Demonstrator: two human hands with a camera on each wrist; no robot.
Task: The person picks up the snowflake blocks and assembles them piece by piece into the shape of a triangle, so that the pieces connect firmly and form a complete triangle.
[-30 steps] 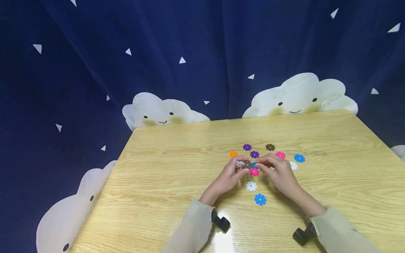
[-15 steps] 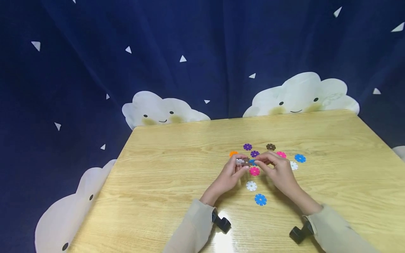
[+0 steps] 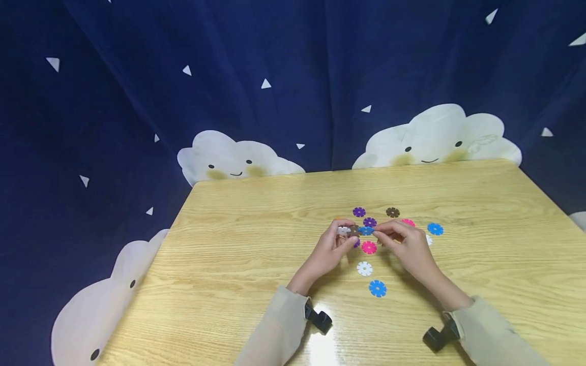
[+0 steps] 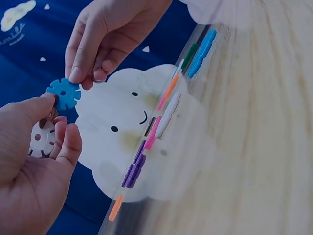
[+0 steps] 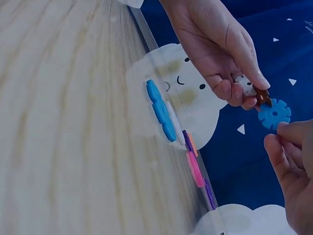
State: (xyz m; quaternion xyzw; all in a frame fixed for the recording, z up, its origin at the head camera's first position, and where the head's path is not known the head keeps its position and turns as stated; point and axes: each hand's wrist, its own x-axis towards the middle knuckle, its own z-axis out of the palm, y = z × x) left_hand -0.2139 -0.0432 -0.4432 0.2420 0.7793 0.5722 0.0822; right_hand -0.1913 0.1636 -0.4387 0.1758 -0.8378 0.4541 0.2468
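Note:
Between my two hands is a short row of notched plastic discs: white, brown and blue, joined edge to edge. My left hand holds the white and brown end, thumb on the brown disc. With thumb and forefinger, my right hand pinches the outer edge of the blue disc. The left wrist view shows the blue disc upright, held up off the table, and the white disc partly covered by the left fingers.
Loose discs lie flat around the hands on the wooden table. Nearer me are a pink disc, a white disc and a blue disc. Behind are purple discs and a brown disc. A blue curtain hangs beyond.
Both hands have lifted the joined discs slightly away from me, and more of the blue disc shows. A purple disc has come into sight under the left thumb; the orange one is mostly covered.

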